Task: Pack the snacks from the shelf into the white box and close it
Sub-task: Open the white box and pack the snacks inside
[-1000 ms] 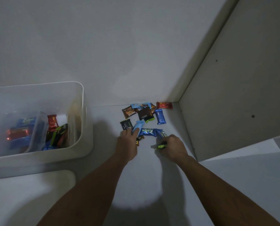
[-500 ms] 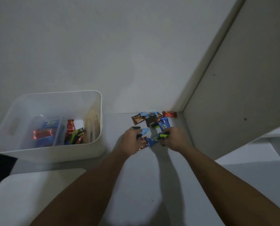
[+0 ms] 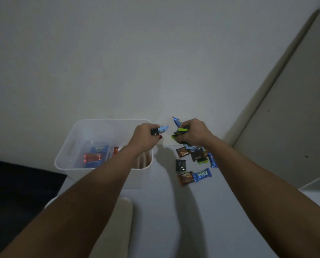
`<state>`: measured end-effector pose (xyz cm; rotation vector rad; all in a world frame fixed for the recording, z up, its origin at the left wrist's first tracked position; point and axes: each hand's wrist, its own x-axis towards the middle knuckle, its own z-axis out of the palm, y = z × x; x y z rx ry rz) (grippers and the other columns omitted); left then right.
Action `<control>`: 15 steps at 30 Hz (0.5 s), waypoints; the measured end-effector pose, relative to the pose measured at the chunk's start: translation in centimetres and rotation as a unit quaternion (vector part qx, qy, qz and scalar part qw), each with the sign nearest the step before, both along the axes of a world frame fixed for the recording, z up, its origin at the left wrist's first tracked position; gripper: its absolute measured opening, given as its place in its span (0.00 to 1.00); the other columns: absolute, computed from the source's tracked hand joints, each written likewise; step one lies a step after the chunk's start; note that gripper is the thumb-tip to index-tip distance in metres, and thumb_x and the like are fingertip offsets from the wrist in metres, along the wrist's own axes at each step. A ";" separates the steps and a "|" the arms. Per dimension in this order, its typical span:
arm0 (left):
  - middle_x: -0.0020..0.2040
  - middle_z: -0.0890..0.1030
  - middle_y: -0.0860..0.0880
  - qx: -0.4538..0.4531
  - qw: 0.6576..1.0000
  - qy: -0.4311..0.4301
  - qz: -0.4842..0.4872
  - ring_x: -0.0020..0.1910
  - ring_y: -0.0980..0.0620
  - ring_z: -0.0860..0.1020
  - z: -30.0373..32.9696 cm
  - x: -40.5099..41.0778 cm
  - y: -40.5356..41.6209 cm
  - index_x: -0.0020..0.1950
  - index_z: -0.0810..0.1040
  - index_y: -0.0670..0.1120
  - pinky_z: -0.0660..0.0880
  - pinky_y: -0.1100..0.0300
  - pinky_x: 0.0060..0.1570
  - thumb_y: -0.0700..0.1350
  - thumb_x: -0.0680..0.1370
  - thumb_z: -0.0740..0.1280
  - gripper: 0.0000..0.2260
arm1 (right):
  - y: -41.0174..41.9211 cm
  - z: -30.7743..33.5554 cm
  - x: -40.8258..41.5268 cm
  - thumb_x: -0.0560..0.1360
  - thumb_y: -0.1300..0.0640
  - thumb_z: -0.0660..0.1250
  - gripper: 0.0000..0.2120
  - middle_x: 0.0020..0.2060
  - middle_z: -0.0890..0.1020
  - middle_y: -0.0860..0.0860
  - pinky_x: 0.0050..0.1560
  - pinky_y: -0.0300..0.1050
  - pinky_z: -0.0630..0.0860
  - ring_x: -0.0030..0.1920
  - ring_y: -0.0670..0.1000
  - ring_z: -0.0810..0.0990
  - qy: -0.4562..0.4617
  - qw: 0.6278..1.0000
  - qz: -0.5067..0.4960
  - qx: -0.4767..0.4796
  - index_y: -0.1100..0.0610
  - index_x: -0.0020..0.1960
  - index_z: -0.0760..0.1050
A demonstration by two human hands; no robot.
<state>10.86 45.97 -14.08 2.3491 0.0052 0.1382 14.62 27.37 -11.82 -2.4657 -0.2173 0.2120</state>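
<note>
Two hands up off the shelf (image 3: 155, 211), each clutching snacks, next to the white box (image 3: 66, 161).
White box sits at left on the shelf, lid off, red and blue packs inside. Left hand (image 3: 146, 135) over the box's right rim, fingers curled round a light-blue and black wrapper bundle (image 3: 158, 131). Right hand (image 3: 193, 132) just beside it, gripping green and blue bars (image 3: 179, 130). Loose snacks (image 3: 194, 164) lie on the shelf below the right hand, right of the box.

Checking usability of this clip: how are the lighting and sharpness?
Head view: dim and grey overall; arms cast soft shadows on the shelf; wide-angle bend at the edges; hands and held snacks slightly blurred; wrapper print on the lying snacks barely legible.
</note>
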 end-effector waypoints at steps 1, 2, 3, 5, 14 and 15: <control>0.44 0.83 0.43 0.006 1.000 0.002 0.011 0.47 0.45 0.80 0.0 0.0 1.4 0.52 0.83 0.43 0.65 0.64 0.40 0.40 0.72 0.71 0.10 | 1.1 0.4 0.1 0.64 0.54 0.78 0.09 0.37 0.84 0.56 0.37 0.44 0.82 0.31 0.51 0.80 0.004 1.000 0.006 0.008 0.55 0.42 0.82; 0.42 0.83 0.44 0.014 1.000 0.009 0.025 0.46 0.45 0.80 0.0 -0.1 2.7 0.50 0.83 0.43 0.65 0.63 0.39 0.41 0.72 0.71 0.08 | 2.3 0.7 0.1 0.65 0.56 0.78 0.08 0.36 0.84 0.56 0.36 0.45 0.83 0.29 0.51 0.79 0.010 1.000 0.013 0.017 0.56 0.41 0.82; 0.41 0.82 0.44 0.018 0.999 0.013 0.040 0.45 0.45 0.80 -0.1 -0.1 3.9 0.49 0.83 0.43 0.65 0.63 0.40 0.41 0.72 0.71 0.07 | 3.5 0.9 0.1 0.66 0.57 0.78 0.07 0.34 0.83 0.56 0.35 0.47 0.83 0.28 0.51 0.79 0.015 0.999 0.021 0.025 0.56 0.41 0.81; 0.44 0.84 0.44 0.027 0.997 0.024 0.067 0.46 0.44 0.80 -0.5 -0.4 6.0 0.50 0.84 0.44 0.66 0.63 0.41 0.41 0.71 0.71 0.09 | 5.9 1.2 0.0 0.66 0.58 0.77 0.07 0.33 0.82 0.56 0.35 0.48 0.83 0.29 0.51 0.79 0.024 0.998 0.034 0.036 0.56 0.41 0.80; 0.52 0.83 0.40 -0.039 0.984 0.133 0.112 0.52 0.41 0.80 -3.6 -1.4 11.1 0.55 0.82 0.42 0.75 0.56 0.49 0.43 0.73 0.70 0.12 | 15.2 -0.4 0.4 0.67 0.52 0.76 0.14 0.44 0.84 0.59 0.49 0.50 0.81 0.46 0.57 0.83 0.033 0.997 0.070 -0.005 0.60 0.48 0.82; 0.59 0.80 0.41 -0.062 0.979 0.157 0.118 0.56 0.41 0.78 -3.9 -1.4 11.6 0.61 0.79 0.43 0.77 0.53 0.54 0.43 0.73 0.70 0.16 | 16.0 -0.7 0.5 0.68 0.52 0.75 0.14 0.45 0.84 0.59 0.50 0.52 0.81 0.46 0.57 0.83 0.037 0.997 0.070 -0.009 0.60 0.49 0.82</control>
